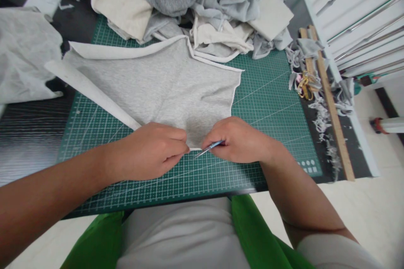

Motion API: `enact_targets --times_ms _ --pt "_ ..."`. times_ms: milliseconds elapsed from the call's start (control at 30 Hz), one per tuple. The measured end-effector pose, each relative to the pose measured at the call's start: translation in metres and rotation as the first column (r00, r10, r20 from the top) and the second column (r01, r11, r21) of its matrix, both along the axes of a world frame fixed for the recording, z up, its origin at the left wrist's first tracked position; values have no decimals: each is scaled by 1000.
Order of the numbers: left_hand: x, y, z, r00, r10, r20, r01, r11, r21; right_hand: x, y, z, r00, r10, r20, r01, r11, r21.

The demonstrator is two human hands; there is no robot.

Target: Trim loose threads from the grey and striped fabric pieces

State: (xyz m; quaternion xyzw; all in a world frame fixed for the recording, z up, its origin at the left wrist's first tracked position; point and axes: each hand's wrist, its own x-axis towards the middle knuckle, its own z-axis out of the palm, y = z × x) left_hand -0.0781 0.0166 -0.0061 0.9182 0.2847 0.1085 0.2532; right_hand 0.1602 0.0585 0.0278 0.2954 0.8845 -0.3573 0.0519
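Grey fabric piece (158, 88) lay flat on the green cutting mat (271, 105), spreading away from both hands, w/ its near corner right between them. Left hand (151, 149) was closed, fingertips pinching that near edge of the fabric. Right hand (240, 138) sat just beside it, nearly touching, fingers curled tight around a small blue-handled tool (208, 148); its thin metal tip pointed toward the left hand's fingertips, at the fabric edge. Couldn't tell exactly what kind of tool, too small. So hands were close together, each clamped on sth: left on cloth, right on tool.

Beyond the hands, past the far side of the fabric, a heap of grey & cream cloth (195, 4) was piled up. Off to the right of the right hand, well apart, a wooden ruler (331, 105) lay along the mat's edge w/ scraps of grey trimmings (318, 113) and gold-handled scissors (304, 86) beside it. Left of the left hand, another pale cloth (25, 54) lay off the mat.
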Motion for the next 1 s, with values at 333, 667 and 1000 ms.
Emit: enact_targets --times_ms 333,667,1000 --pt "1 1 7 998 -14 -63 10 998 -64 4 2 0 998 56 -3 -56 998 -18" --pt "1 0 7 993 -86 -80 87 996 8 5 4 3 995 100 -7 -101 994 -35" --pt "-1 -1 8 984 -118 -134 124 992 39 5 4 5 991 130 4 -130 991 -31"
